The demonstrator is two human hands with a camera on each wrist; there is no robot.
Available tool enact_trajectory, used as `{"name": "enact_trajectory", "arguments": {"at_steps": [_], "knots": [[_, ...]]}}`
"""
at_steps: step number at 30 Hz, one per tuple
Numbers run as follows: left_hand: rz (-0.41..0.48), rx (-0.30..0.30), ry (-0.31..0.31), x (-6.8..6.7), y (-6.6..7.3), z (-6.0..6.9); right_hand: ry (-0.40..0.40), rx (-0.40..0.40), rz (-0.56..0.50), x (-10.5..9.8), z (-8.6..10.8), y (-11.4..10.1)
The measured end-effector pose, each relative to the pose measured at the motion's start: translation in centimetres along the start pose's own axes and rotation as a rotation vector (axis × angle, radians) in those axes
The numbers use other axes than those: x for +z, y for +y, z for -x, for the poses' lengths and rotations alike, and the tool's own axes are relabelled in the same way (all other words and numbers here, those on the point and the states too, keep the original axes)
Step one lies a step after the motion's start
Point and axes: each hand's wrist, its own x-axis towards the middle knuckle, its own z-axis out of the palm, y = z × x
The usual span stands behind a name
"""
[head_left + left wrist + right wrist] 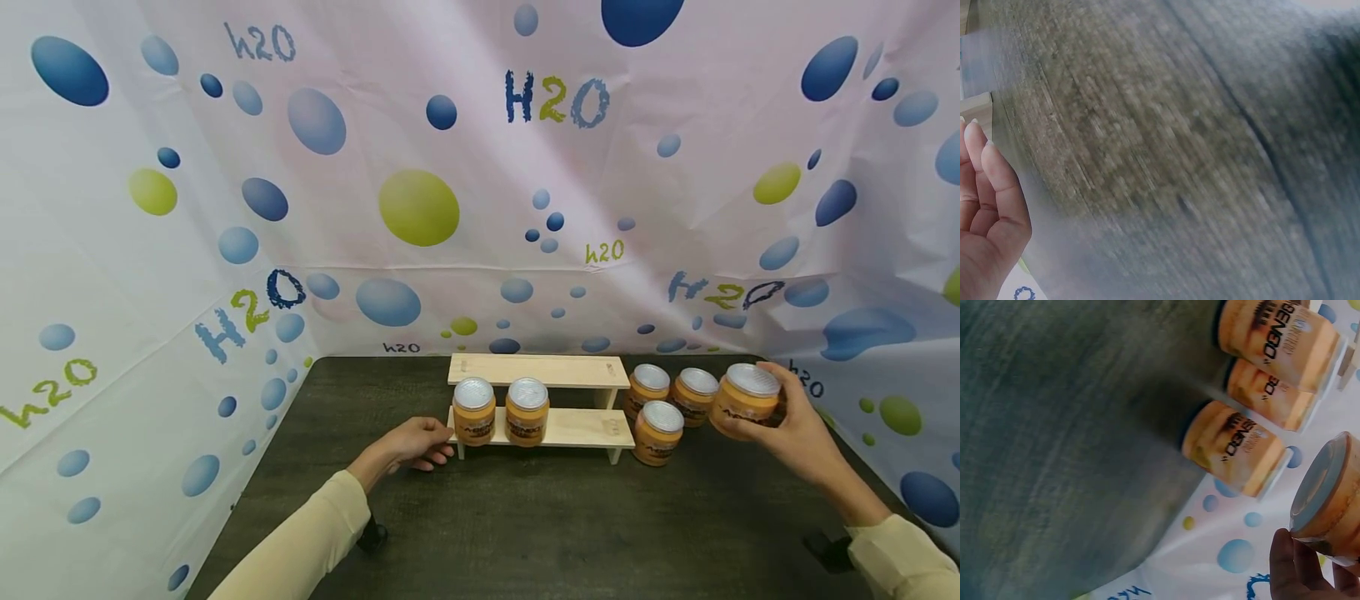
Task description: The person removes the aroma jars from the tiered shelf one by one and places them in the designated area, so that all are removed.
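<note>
A pale printed sheet (491, 158) is hanging behind and along both sides. Blue ovals (317, 122) and green ovals (418, 207) are spreading across it, with H2O lettering (553, 100) running among them. A dark, wood-grained tabletop (525, 525) is stretching out below, its far edge meeting the sheet.

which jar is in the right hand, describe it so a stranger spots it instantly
On the dark tabletop, find the two-step wooden stand, then look right past three standing silver-topped orange jars. The right hand grips a matching jar there. Unlike its neighbours, it is lifted clear of the tabletop.
</note>
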Motion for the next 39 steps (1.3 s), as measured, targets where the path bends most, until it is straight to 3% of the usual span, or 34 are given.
{"name": "enact_trajectory", "arguments": {"at_steps": [17,39], "knots": [[0.000,-0.005,0.005,-0.1,-0.1,-0.1,-0.027,0.081,0.040,2.7,2.2,3.3],[0.000,-0.007,0.002,0.0,0.0,-0.1,-0.016,0.124,0.016,5.6,1.5,5.0]]}}
